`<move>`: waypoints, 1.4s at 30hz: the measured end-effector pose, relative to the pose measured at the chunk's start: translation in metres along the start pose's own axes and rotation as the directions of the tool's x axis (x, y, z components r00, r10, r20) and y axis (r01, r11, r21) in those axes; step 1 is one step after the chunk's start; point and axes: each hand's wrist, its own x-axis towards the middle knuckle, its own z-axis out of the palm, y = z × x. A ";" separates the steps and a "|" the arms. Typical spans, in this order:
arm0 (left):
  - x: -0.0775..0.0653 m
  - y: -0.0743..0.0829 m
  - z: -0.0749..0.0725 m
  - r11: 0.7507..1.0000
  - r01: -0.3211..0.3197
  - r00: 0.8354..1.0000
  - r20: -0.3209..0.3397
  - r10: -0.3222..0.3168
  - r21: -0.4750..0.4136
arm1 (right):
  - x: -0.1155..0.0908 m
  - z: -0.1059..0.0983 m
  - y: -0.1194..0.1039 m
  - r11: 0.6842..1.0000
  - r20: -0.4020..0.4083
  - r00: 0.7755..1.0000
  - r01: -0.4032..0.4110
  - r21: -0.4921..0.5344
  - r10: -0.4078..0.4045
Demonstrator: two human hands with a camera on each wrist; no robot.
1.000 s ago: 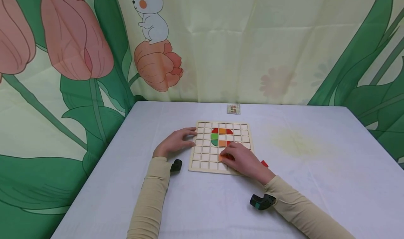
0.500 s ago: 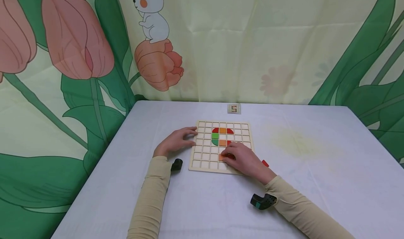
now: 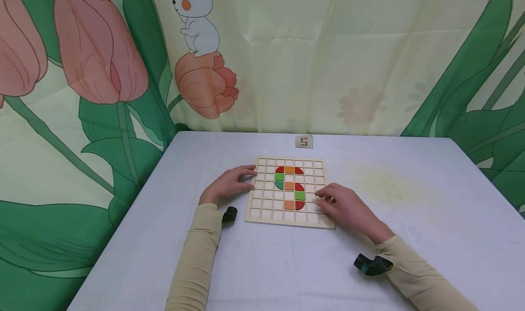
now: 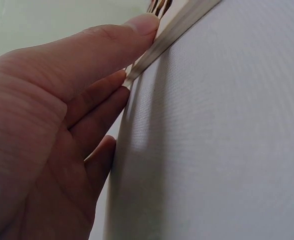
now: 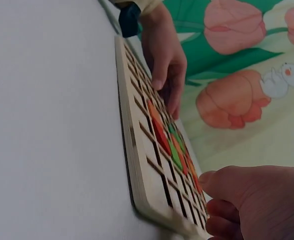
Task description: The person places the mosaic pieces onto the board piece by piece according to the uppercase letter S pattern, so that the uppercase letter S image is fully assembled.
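Note:
A square wooden grid board (image 3: 262,214) lies on the table. Coloured tiles in its cells form an S-like curve: red quarter-rounds (image 3: 300,205), orange squares (image 3: 289,205), a green square (image 3: 300,195) and a teal quarter-round (image 3: 280,185) among them. My left hand (image 3: 227,185) is at the board's left edge; in the left wrist view its thumb (image 4: 143,24) touches the rim, fingers fairly straight. Over the board's right edge is my right hand (image 3: 348,208), fingers loosely bent, thumb and index tips apart, with nothing visible between them.
A small card (image 3: 304,141) with an S-like pattern on a grid lies behind the board near the table's back edge. The white-covered table (image 3: 410,201) extends around the board, and a printed curtain (image 3: 295,74) hangs behind it.
My right hand has drawn back to the right from the lower tiles, uncovering the green square and red quarter-round. A red piece seen earlier beside the board is hidden from view. My left hand stays put.

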 end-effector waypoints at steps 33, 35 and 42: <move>-0.001 0.001 -0.001 1.000 -0.009 1.000 0.004 0.009 -0.014 | -0.050 -0.036 0.048 0.988 0.032 0.991 -0.129 -0.087 0.132; -0.001 0.001 -0.001 1.000 -0.010 1.000 0.004 0.010 -0.014 | -0.045 -0.030 0.041 0.992 0.039 0.995 -0.088 -0.088 0.092; -0.001 0.001 0.000 1.000 -0.014 1.000 0.003 0.014 -0.021 | -0.033 -0.020 0.025 0.997 0.059 0.998 -0.006 -0.079 0.011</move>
